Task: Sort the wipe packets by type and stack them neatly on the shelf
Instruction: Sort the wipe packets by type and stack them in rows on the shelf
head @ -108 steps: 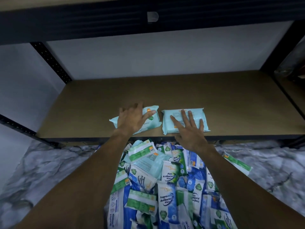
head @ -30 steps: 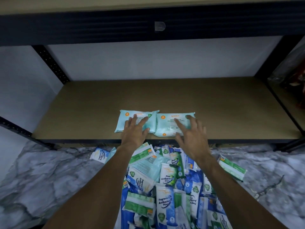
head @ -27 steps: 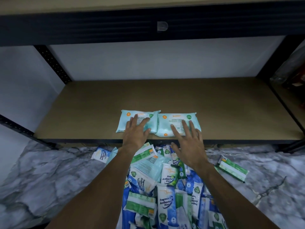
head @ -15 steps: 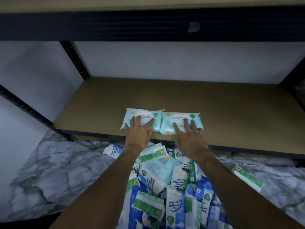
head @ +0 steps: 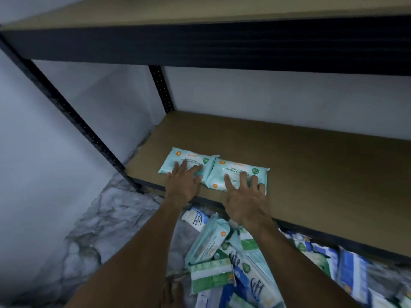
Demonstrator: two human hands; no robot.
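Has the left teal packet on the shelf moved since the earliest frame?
Yes. The left teal packet has slid leftward along the shelf, now much nearer the black front upright, under the left hand.

Dim, bluish light is filling the whole scene, and the palest patch is lying on the back wall [head: 289, 96] in the upper middle of the frame. The upper shelf beam [head: 222, 41] is showing almost black, while the shelf board [head: 322, 174] is darkening toward the right. The wide lens is bending straight edges near the corners. At lower right, the packet pile [head: 351, 274] is smearing into motion blur.
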